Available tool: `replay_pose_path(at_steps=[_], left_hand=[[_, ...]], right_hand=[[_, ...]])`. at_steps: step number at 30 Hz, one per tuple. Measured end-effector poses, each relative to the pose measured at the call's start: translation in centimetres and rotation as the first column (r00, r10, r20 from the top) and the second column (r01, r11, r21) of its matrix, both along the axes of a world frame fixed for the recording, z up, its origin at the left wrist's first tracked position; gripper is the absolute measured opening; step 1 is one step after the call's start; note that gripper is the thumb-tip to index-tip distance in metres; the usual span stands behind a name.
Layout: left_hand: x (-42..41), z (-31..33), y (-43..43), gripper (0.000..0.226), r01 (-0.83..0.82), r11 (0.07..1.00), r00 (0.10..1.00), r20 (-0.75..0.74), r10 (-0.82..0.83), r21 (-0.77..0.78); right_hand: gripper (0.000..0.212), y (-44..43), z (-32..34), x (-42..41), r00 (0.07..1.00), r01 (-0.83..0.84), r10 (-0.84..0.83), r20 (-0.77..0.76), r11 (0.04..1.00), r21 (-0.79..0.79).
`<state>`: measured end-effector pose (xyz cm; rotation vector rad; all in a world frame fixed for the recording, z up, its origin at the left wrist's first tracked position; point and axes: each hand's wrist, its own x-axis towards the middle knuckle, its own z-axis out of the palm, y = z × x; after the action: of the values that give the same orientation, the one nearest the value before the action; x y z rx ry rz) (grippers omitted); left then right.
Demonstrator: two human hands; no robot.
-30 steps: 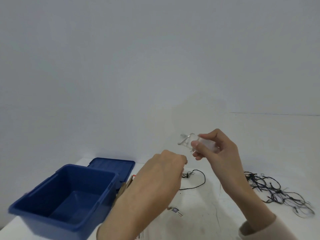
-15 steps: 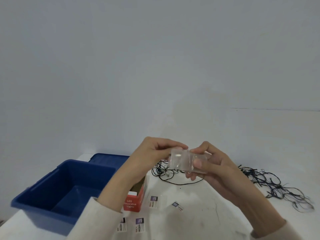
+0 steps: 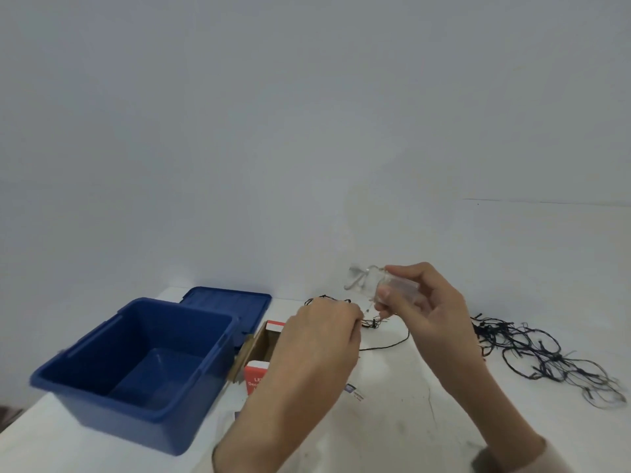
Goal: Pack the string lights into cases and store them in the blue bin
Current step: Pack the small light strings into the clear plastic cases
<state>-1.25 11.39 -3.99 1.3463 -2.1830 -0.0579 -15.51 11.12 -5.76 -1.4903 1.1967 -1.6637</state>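
My right hand [image 3: 421,310] holds a small clear plastic case [image 3: 384,285] raised above the white table [image 3: 392,431]. My left hand [image 3: 322,339] is closed on a bundle of black string lights [image 3: 370,323] just below and left of the case; a loose strand trails right across the table. A second tangle of black string lights [image 3: 543,353] lies at the right. The blue bin [image 3: 133,367] stands open and empty at the left. An open red and white cardboard box [image 3: 264,356] sits between the bin and my left arm.
The bin's blue lid [image 3: 227,300] lies flat behind the bin. Small printed labels [image 3: 353,392] lie on the table near my left forearm. A plain wall rises close behind the table. The table's left edge runs just beyond the bin.
My hands have parted: the right hand lifted the clear case up and right, while the left hand dropped down onto the string lights bundle. The view shifted slightly.
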Motion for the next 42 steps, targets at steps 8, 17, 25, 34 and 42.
replay_pose_path(at_steps=[8, 17, 25, 34, 42], left_hand=[[1.3, 0.8, -1.8, 0.009, 0.294, 0.951, 0.955, 0.069, -0.288, -0.095], [2.8, -1.0, -2.7, 0.016, 0.316, 0.742, 0.900, -0.434, -0.038, 0.592], [4.1, -3.2, -3.4, 0.015, 0.313, 0.716, 0.875, -0.483, 0.038, 0.624], [7.2, -11.1, -4.6, 0.030, 0.003, 0.764, 0.999, -0.029, 0.020, 0.645], [7.6, -17.5, -4.0, 0.103, -0.238, 0.767, 0.839, 0.524, -0.147, 0.596]], right_hand=[[0.016, 0.0, -0.4, -1.5, 0.920, -0.344, 0.377, -0.111, 0.909, 0.236], [0.017, -0.2, -3.2, -2.1, 0.823, -0.554, 0.566, 0.044, 0.783, 0.283], [0.012, -1.1, -3.4, 0.1, 0.858, -0.445, 0.498, -0.127, 0.843, 0.300], [0.017, -2.0, -7.2, 1.7, 0.946, -0.304, 0.325, 0.018, 0.863, 0.403], [0.014, -2.0, -8.1, 1.2, 0.949, -0.284, 0.316, 0.000, 0.852, 0.439]])
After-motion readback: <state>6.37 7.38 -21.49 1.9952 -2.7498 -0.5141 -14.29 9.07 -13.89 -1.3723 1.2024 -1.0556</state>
